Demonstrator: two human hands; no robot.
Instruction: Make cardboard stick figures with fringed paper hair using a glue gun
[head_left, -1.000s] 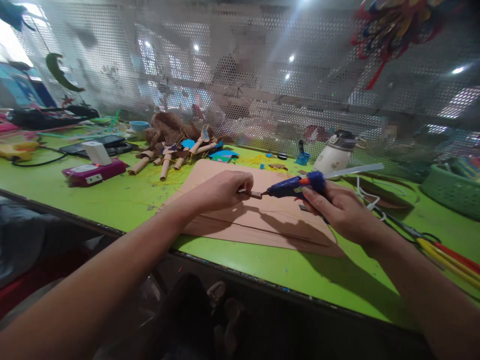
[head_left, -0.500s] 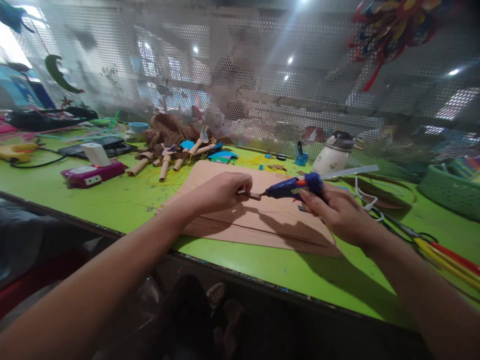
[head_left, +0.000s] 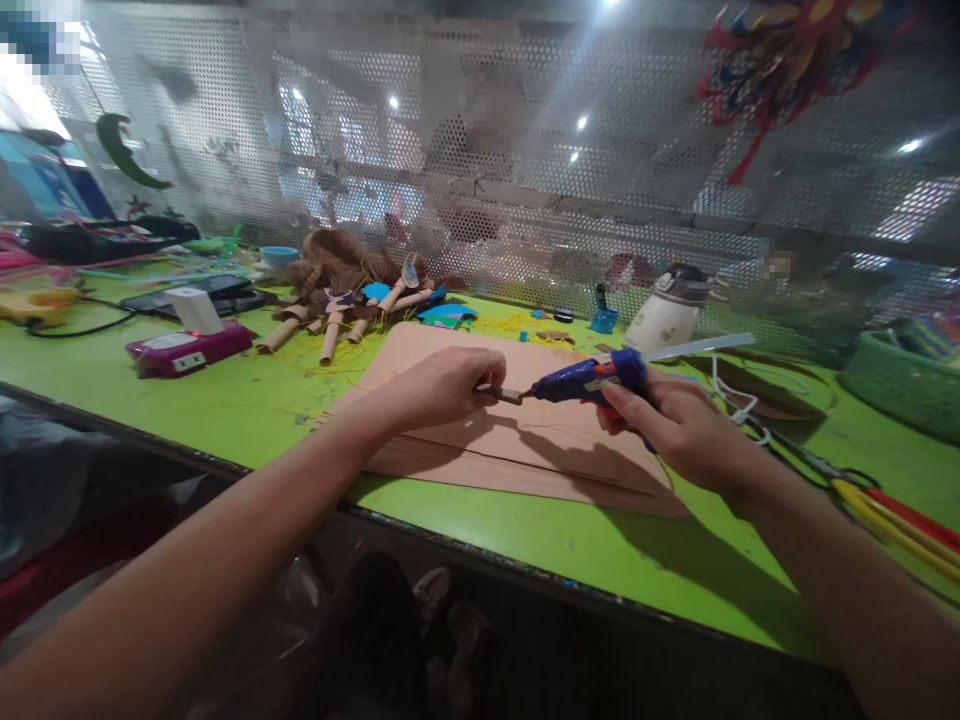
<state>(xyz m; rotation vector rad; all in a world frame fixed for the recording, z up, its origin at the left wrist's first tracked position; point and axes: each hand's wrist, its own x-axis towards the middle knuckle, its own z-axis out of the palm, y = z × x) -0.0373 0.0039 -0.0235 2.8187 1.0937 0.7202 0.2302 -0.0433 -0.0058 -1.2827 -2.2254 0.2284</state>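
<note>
Pinched in my left hand [head_left: 459,385] is a small brown strip [head_left: 510,396], which looks like rolled or folded paper or cardboard. My right hand [head_left: 679,425] is wrapped round a blue hot glue gun [head_left: 581,380] with a clear glue stick [head_left: 701,346] jutting from its back. The gun's nozzle is at the strip's right end, touching it or very close. Both hands are above a brown cardboard sheet [head_left: 480,455] on the green table. My left fingertips partly hide the strip.
Rolled brown paper tubes [head_left: 330,335] and brown fibre [head_left: 337,262] lie in a pile at the back left. A purple power socket [head_left: 187,350] stands left. At right are a white bottle [head_left: 666,312], scissors [head_left: 892,510] and a green basket [head_left: 900,375]. A perforated panel [head_left: 525,180] rises behind.
My right index finger has curled in at the glue gun's trigger. The strip and nozzle have barely shifted, and both hands keep their grip.
</note>
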